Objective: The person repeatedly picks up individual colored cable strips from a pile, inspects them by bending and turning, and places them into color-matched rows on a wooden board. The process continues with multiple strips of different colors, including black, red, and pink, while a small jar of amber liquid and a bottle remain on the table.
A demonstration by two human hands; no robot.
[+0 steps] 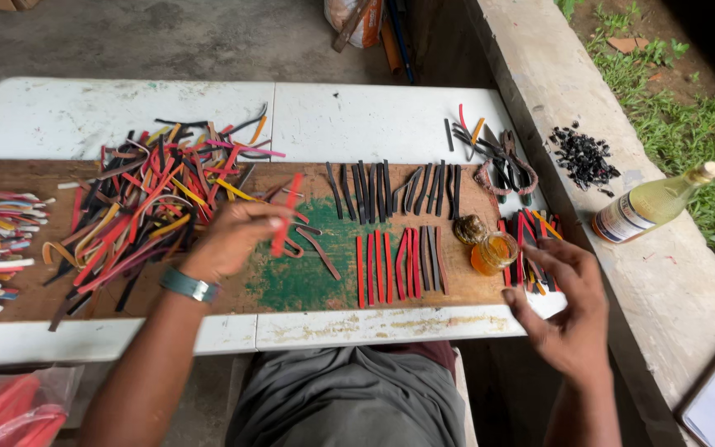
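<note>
One red strip (281,223) is pinched between the fingertips of the left hand (229,240), lifted over the wooden board (308,281) just right of the tangled strip pile (146,207). Nothing is held by the right hand (568,310), its fingers loosely spread beside the small amber jar (492,252) and the sorted row of red and black strips (399,266).

The strip (283,222) pinched in the left hand (229,240) looks like matt red rubber, as do the red and black strips (395,265) at its 3 o'clock. They lie on a rough, worn wooden board (308,277) with scuffed green paint. The white plastic table (357,120) is smooth but stained. The small jar (494,252) at the right hand's (568,310) 10 o'clock is glossy glass. The wristband (189,286) looks metallic.
</note>
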